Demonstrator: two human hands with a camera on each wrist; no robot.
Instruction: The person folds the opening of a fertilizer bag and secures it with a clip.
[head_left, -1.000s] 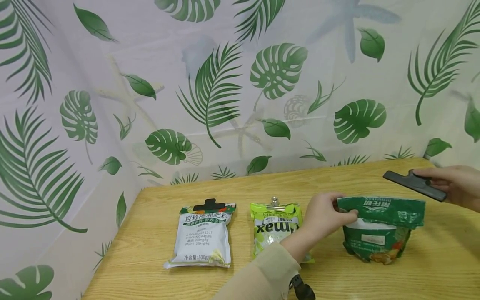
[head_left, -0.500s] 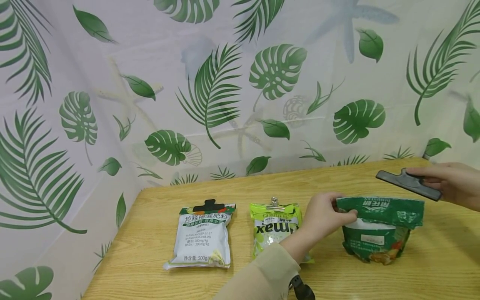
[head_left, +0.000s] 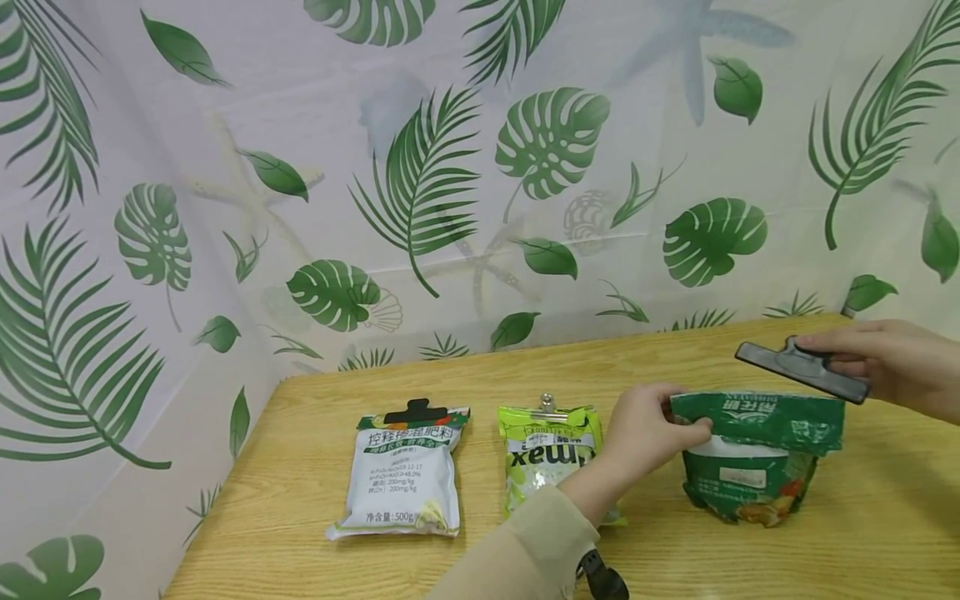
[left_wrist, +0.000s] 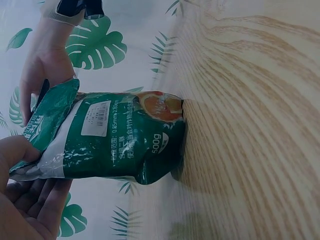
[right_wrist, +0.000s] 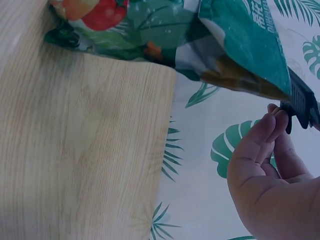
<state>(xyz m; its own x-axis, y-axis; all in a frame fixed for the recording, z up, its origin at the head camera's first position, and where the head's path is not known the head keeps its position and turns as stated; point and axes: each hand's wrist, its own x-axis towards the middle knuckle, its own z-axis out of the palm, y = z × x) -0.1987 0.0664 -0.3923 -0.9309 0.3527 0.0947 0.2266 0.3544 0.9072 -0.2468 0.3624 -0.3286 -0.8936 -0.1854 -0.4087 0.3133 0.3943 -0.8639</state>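
A green fertilizer bag (head_left: 742, 479) stands on the table with its top folded down towards the viewer. My left hand (head_left: 652, 429) pinches the folded top at its left end, thumb in front and fingers behind. In the left wrist view the same green bag (left_wrist: 125, 135) shows a 500g mark. Above the bag's right end, my right hand (head_left: 892, 358) grips a black bag clip (head_left: 802, 371) by its handle. The clip slants down to the right. In the right wrist view, the black clip (right_wrist: 302, 100) appears beside the fold, partly hidden by the bag; contact cannot be told.
A white 500g bag (head_left: 405, 479) with a black clip (head_left: 417, 410) on its top lies at the left. Between it and the green bag lies a lime-green bag (head_left: 551, 450) with a metal binder clip (head_left: 549, 408), partly hidden by my left arm. A leaf-patterned cloth (head_left: 450, 208) hangs behind the table.
My right hand has brought the black clip leftwards and slightly down, closer to the folded top of the green bag. My left hand keeps its pinch and hardly moves.
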